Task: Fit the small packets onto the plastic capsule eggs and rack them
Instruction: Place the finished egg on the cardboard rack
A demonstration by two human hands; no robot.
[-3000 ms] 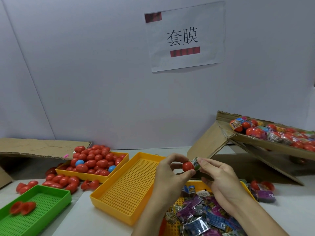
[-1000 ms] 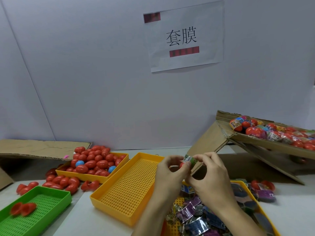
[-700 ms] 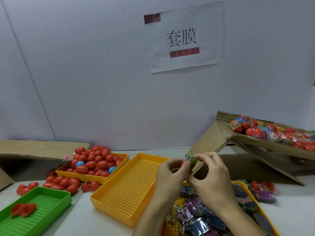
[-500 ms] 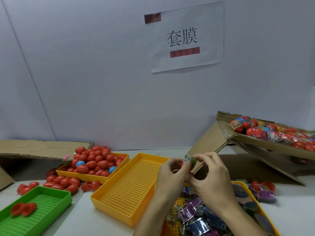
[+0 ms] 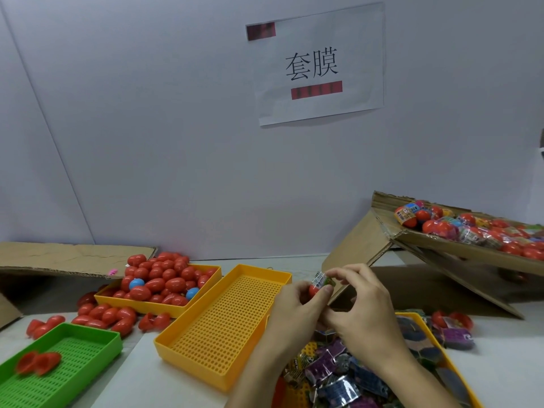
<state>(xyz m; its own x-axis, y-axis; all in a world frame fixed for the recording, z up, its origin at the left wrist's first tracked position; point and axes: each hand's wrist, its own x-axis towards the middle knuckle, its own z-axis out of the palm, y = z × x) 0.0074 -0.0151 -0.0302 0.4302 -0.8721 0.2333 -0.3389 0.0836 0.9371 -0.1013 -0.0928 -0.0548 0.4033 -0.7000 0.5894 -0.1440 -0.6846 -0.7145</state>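
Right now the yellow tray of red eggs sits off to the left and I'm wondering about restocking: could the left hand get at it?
Probably yes. Nothing stands between the left hand and the egg tray except the low empty yellow tray, but it is busy holding the red egg.

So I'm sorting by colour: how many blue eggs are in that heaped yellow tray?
2. One blue egg lies at the heap's left edge, the other toward its front right. More may be buried under the red eggs.
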